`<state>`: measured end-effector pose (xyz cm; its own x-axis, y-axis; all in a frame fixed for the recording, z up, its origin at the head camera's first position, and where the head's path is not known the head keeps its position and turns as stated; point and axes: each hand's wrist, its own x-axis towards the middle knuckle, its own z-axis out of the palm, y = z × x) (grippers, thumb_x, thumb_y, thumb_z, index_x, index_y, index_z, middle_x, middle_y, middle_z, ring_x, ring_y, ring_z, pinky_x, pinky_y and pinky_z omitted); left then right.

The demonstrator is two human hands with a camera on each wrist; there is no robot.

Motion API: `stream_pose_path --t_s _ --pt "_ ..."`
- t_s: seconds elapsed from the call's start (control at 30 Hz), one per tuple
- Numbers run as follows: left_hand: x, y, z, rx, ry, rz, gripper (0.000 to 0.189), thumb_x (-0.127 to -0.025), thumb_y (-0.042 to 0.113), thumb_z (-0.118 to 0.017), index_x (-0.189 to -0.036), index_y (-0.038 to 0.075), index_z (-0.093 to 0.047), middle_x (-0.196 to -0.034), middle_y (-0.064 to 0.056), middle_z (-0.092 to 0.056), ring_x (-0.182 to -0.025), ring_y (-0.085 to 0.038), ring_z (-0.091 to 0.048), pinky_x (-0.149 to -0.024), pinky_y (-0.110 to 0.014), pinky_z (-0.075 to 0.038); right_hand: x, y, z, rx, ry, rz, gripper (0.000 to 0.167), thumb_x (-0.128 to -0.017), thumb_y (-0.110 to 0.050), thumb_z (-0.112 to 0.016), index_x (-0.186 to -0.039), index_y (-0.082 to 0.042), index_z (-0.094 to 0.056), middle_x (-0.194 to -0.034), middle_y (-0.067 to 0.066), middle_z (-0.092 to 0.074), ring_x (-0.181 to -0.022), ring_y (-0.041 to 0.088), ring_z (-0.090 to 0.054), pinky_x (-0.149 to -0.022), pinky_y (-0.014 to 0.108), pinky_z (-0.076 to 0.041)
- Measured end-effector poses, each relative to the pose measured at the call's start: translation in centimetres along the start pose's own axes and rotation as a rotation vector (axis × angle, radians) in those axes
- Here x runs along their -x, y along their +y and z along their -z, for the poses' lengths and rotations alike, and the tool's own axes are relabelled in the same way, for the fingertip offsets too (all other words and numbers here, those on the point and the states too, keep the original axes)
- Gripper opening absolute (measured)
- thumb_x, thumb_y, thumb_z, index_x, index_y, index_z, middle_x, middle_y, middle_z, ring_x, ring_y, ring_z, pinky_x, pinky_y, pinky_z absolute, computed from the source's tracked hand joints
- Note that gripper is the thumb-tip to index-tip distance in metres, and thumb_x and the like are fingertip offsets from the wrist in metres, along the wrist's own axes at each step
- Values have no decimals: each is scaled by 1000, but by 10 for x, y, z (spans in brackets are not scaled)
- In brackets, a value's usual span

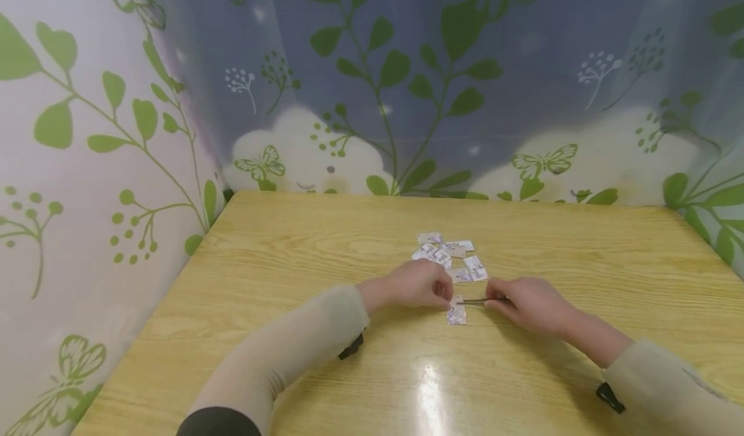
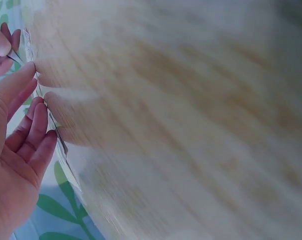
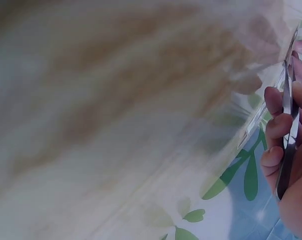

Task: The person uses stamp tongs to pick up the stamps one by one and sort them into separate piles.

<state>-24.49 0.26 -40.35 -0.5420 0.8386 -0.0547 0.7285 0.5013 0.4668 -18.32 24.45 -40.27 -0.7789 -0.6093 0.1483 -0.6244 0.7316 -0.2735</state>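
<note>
A small flat slip (image 1: 456, 313) with white and purple print lies on the wooden table in front of me. At its upper left edge, my left hand (image 1: 420, 284) pinches it between thumb and index finger, while the other fingers rest near the tabletop in the left wrist view. My right hand (image 1: 531, 303) grips metal tweezers (image 3: 287, 140), their closed end against the palm. The tweezers reach leftward, and their tips overlap the top of the slip, close to the left fingertips. Just beyond the hands lie several similar slips (image 1: 476, 269), some overlapping.
The wooden table (image 1: 279, 249) runs back to a curtain (image 1: 360, 100) printed with leaves and butterflies, which also hangs along the left side. Light glares off the tabletop near me. Dark straps show under both sleeves.
</note>
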Motion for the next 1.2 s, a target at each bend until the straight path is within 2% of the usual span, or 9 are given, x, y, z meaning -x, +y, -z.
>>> stream_pose_path --t_s 0.13,0.23,0.4,0.67,0.73,0.9,1.0,1.2 --pt "-1 1 1 -13 -2 11 7 -85 22 -76 -85 18 -70 -77 13 -60 -72 -2 -54 -67 -14 -43 7 -3 1 17 16 8 10 -91 -19 -68 -87 -22 -60 -78 -15 -64 -64 2 -58 -57 30 -48" --pt "-1 0 2 -17 -4 22 7 -86 23 -76 -86 19 -70 -78 13 -60 -73 -2 -55 -68 -15 -43 10 -6 2 10 18 29 10 -91 -18 -68 -87 -21 -60 -77 -14 -63 -63 1 -57 -55 29 -48" --pt "-2 0 3 -22 -9 27 7 -86 24 -76 -86 19 -70 -78 12 -60 -74 -3 -55 -68 -15 -43 14 -9 2 -13 7 29 11 -92 -16 -67 -87 -22 -59 -74 -17 -59 -60 -3 -50 -53 26 -44" --pt "-3 -2 2 -14 -1 17 8 -86 23 -76 -85 19 -70 -77 13 -60 -72 -2 -54 -67 -15 -43 13 -8 -2 -10 35 56 15 -91 -14 -67 -86 -21 -56 -68 -20 -49 -56 -3 -38 -50 23 -36" --pt "-3 -4 1 12 12 7 8 -86 22 -76 -85 18 -70 -76 13 -60 -72 -2 -55 -67 -15 -44 13 -8 -2 -10 33 50 16 -92 -13 -67 -86 -21 -55 -67 -20 -47 -55 -2 -37 -50 22 -35" --pt "1 -15 2 160 84 9 7 -87 20 -75 -88 14 -71 -80 12 -63 -75 -2 -57 -70 -15 -46 15 -7 1 -7 27 9 17 -93 -13 -65 -85 -21 -53 -63 -18 -40 -53 -2 -33 -50 22 -31" --pt "6 -21 8 193 125 35 8 -87 18 -74 -91 12 -72 -84 9 -65 -78 -4 -59 -73 -17 -48 19 -4 8 -1 35 -7 15 -93 -11 -65 -86 -19 -54 -64 -17 -39 -53 -1 -32 -51 23 -30" --pt "19 -32 27 116 132 67 11 -87 13 -73 -97 7 -72 -95 0 -67 -87 -11 -59 -80 -21 -47 29 11 25 37 83 -30 11 -92 -8 -66 -91 -17 -59 -66 -17 -46 -53 -2 -35 -50 23 -33"
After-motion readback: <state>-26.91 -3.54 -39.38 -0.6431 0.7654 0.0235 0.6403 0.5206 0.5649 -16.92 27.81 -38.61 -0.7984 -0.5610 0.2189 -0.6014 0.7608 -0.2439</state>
